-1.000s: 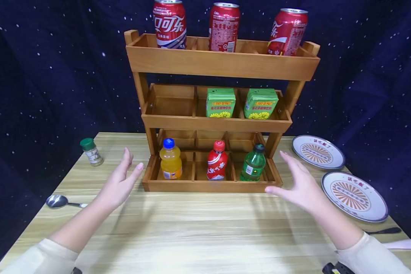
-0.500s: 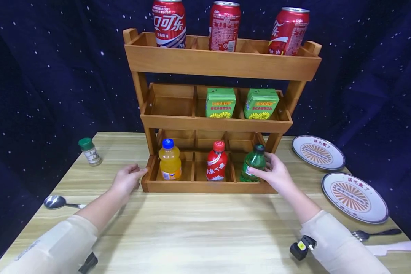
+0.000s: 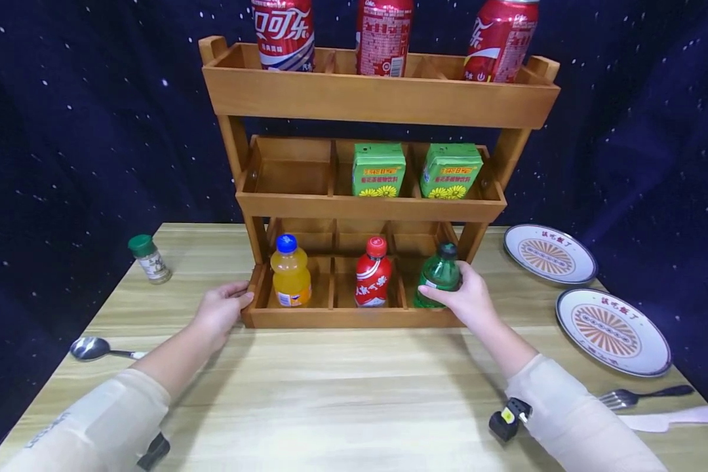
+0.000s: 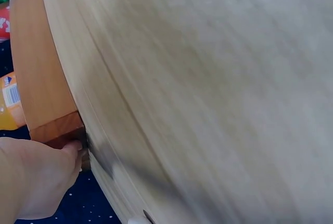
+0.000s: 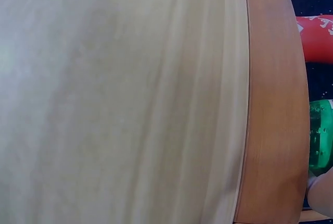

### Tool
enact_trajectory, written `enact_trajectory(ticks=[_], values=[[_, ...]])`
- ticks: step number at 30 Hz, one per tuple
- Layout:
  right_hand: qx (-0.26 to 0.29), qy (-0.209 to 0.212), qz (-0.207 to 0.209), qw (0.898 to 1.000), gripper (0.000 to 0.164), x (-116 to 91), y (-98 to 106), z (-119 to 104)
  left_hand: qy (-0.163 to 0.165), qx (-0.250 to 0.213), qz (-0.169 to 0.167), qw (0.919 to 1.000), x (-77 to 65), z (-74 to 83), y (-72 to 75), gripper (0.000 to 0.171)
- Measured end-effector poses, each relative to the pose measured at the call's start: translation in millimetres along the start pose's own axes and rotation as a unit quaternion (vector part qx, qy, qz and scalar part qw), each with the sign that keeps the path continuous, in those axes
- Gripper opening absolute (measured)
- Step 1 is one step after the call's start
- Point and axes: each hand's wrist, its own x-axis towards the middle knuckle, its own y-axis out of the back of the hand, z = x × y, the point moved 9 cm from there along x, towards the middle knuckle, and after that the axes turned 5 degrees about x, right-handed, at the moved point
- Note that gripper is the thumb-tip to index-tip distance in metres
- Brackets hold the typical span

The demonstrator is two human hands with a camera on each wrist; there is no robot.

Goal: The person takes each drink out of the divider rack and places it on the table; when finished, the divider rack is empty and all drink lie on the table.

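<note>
A three-tier wooden rack (image 3: 354,319) stands on the table. At its lower left corner, my left hand (image 3: 219,309) grips the bottom tray's side, thumb in front; in the left wrist view the thumb (image 4: 73,148) presses the tray's end, and the other fingers are mostly hidden. My right hand (image 3: 473,300) holds a green plastic bottle (image 3: 441,270) with a dark cap, thumb across its front and fingers round its right side. The bottle stands in the bottom tray's right compartment. Beside it stand a red bottle (image 3: 373,278) in the middle and an orange juice bottle (image 3: 292,275) at left.
Red cola cans (image 3: 385,39) stand on the top tier, two green drink cartons (image 3: 379,172) on the middle one. A spice jar (image 3: 150,259) and spoon (image 3: 94,349) lie left; plates (image 3: 613,360), a fork (image 3: 622,398) and a pale knife (image 3: 672,417) lie right.
Both hands have come inward from apart with spread fingers. The left has taken hold of the rack's lower left corner, the right of the green bottle. The head view has shifted slightly.
</note>
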Motion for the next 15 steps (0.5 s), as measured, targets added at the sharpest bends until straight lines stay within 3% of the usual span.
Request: enact_trajectory(ticks=[6,11,15], values=[[0.021,0.023,0.024,0.999,0.071,-1.7,17.6,-25.0,-0.002,0.001,-0.003,1.0000,-0.1,3.7,2.5,0.049],[0.037,0.038,0.049,0.997,0.060,-12.2,48.4,-54.9,0.003,0.011,0.001,0.9999,0.3,1.6,4.0,0.049],[0.044,0.040,0.079,0.995,0.053,-18.5,78.7,-64.9,0.009,0.020,0.001,0.9998,-0.1,-0.1,2.5,0.049]])
